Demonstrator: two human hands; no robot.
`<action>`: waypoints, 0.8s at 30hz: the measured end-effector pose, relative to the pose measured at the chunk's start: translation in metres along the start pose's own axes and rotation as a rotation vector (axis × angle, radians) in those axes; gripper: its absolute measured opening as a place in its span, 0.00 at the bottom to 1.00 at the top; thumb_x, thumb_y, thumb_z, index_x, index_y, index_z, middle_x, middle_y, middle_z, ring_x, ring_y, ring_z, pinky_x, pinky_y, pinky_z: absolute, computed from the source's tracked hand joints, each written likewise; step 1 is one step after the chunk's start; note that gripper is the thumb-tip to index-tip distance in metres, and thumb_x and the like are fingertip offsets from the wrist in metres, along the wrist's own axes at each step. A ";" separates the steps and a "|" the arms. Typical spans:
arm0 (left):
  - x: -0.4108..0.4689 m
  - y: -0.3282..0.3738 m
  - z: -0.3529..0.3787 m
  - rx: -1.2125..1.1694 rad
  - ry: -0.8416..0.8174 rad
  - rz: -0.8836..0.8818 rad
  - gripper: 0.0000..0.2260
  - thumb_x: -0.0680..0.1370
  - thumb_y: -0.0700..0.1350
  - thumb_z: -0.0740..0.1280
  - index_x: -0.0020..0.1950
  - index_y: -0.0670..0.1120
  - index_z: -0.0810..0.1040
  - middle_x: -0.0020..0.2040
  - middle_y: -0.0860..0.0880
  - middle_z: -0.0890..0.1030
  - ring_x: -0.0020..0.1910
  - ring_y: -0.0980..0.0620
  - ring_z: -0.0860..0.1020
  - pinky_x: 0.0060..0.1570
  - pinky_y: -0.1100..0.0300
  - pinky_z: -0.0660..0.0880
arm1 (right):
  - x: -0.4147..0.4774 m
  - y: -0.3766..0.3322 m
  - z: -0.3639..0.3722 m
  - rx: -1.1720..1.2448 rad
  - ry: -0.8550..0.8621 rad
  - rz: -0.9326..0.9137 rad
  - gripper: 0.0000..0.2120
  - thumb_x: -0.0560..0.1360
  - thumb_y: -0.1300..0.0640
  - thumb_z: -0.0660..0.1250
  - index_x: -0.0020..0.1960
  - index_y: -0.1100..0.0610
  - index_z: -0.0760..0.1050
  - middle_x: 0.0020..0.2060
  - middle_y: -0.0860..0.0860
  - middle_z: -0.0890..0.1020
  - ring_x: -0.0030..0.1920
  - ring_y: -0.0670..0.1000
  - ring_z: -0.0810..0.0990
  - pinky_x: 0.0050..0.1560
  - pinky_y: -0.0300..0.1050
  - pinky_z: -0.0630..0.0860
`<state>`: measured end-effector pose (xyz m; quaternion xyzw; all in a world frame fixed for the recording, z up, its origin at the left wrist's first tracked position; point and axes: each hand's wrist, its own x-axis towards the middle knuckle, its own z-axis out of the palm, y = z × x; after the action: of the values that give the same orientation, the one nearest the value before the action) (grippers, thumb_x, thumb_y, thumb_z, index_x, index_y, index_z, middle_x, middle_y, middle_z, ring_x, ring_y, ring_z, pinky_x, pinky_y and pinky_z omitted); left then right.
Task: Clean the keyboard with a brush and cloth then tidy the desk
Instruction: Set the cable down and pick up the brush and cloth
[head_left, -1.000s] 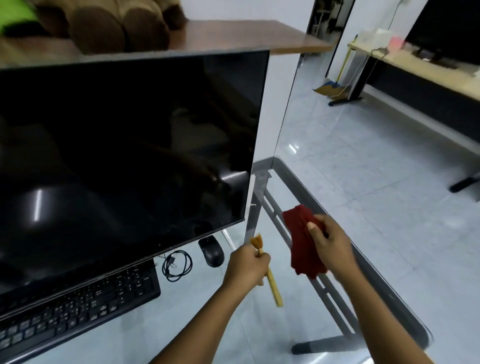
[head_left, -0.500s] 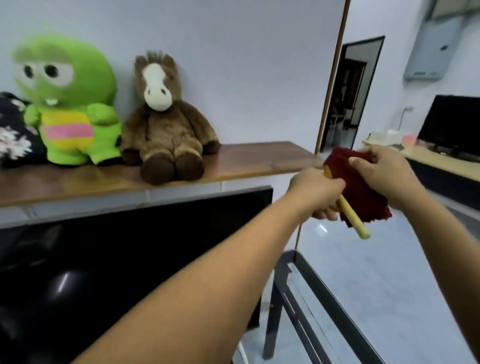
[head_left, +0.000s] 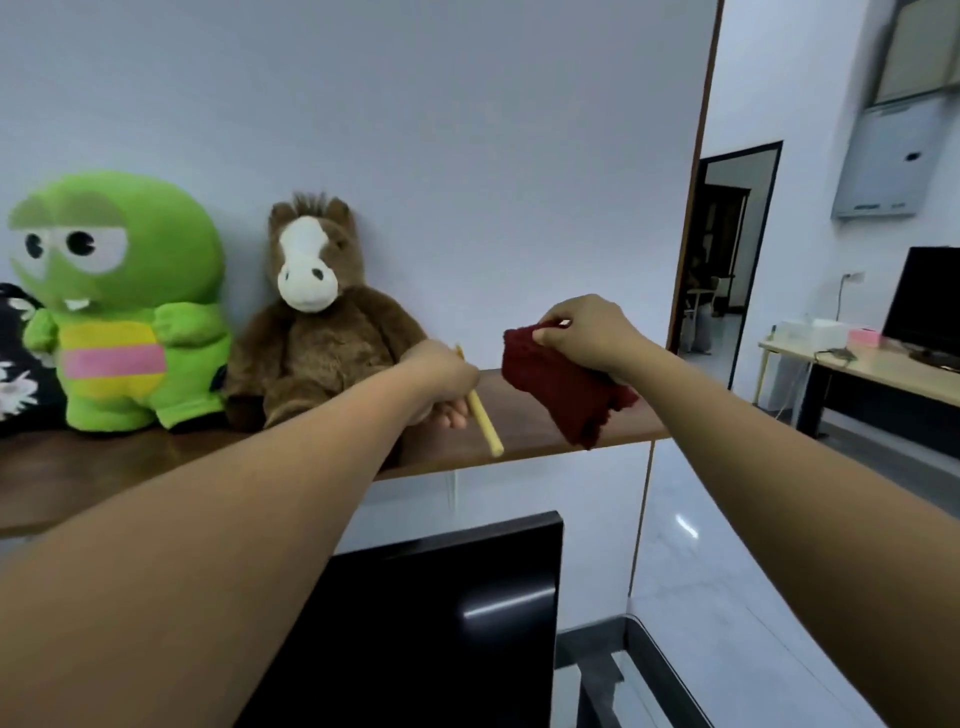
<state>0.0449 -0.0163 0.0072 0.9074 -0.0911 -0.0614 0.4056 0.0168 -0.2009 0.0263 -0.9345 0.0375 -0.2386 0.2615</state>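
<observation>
Left hand: fingers clamped mid-handle on the brush; it looks light and stiff, bristles hidden. Cloth at its 3 o'clock, top edge pinched by right hand; probably soft, drapes limp. Both over shelf.

On the brown wooden shelf sit a green plush with a yellow-and-pink striped belly and a brown horse with a white blaze, before it a dark red cloth and pale yellow brush, below it a black monitor.
</observation>
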 end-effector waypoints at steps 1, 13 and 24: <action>0.008 -0.004 0.003 0.015 -0.008 -0.016 0.14 0.80 0.43 0.59 0.44 0.34 0.79 0.29 0.42 0.78 0.24 0.49 0.75 0.26 0.62 0.71 | 0.007 0.003 0.006 0.135 -0.009 0.043 0.09 0.77 0.52 0.67 0.54 0.55 0.82 0.52 0.49 0.81 0.54 0.50 0.77 0.53 0.43 0.74; 0.050 -0.015 0.035 0.218 -0.158 -0.120 0.17 0.83 0.45 0.58 0.39 0.36 0.75 0.30 0.42 0.77 0.14 0.54 0.71 0.15 0.68 0.66 | 0.017 0.079 0.052 -0.422 0.034 0.145 0.18 0.79 0.49 0.61 0.66 0.53 0.73 0.63 0.57 0.71 0.63 0.59 0.69 0.61 0.52 0.68; 0.060 -0.019 0.042 0.280 -0.171 -0.106 0.21 0.81 0.52 0.62 0.34 0.41 0.75 0.32 0.47 0.78 0.26 0.53 0.72 0.28 0.64 0.68 | -0.011 0.053 0.082 -0.365 -0.432 -0.030 0.24 0.83 0.44 0.46 0.77 0.48 0.56 0.79 0.50 0.53 0.78 0.53 0.50 0.75 0.55 0.54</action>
<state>0.0974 -0.0476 -0.0373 0.9501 -0.0849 -0.1464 0.2621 0.0480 -0.2056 -0.0669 -0.9958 0.0092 -0.0269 0.0874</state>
